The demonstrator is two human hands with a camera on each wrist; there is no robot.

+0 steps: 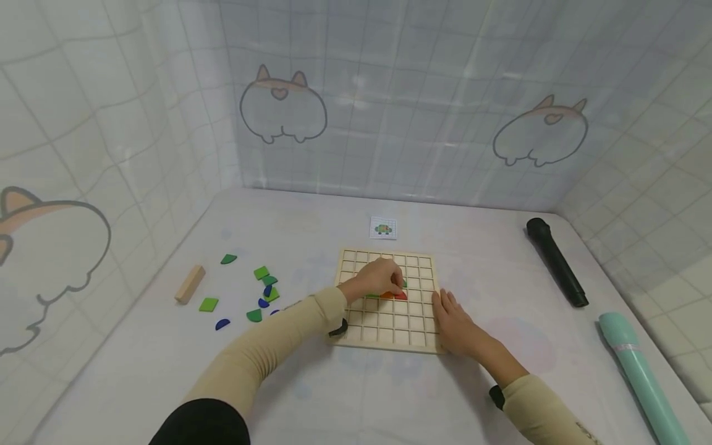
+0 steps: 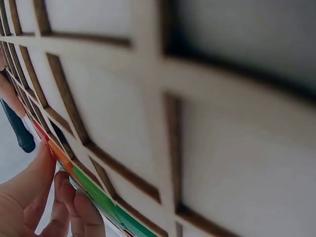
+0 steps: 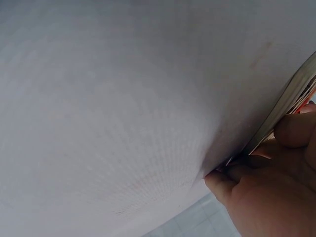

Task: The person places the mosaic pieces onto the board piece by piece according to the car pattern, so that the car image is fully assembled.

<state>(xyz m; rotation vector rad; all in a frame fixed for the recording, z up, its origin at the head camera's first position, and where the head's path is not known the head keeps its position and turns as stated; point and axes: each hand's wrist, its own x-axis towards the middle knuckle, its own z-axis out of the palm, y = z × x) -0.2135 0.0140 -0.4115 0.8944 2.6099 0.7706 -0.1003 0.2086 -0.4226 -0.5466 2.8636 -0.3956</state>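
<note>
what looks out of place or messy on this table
Nothing looks damaged or spilled. The grid board lies flat and square, left hand on the colored pieces in it, right hand at its right edge. Only the loose green and blue pieces lie scattered to the left.

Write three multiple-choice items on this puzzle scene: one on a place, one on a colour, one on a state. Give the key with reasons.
1. Where does the small picture card lie?
A. beyond the far edge of the wooden grid board
B. left of the loose pieces
C. on the black cylinder

2. What colour is the cylinder at the right edge of the table?
A. red
B. teal
C. yellow

3. What is the left hand doing?
A. resting flat on the table
B. holding the wooden block
C. touching coloured pieces on the board

Key:
1 A, the card sits just past the board's far side.
2 B, it is pale teal, nearer than the black cylinder.
3 C, its fingers meet the red piece in the grid.
</note>
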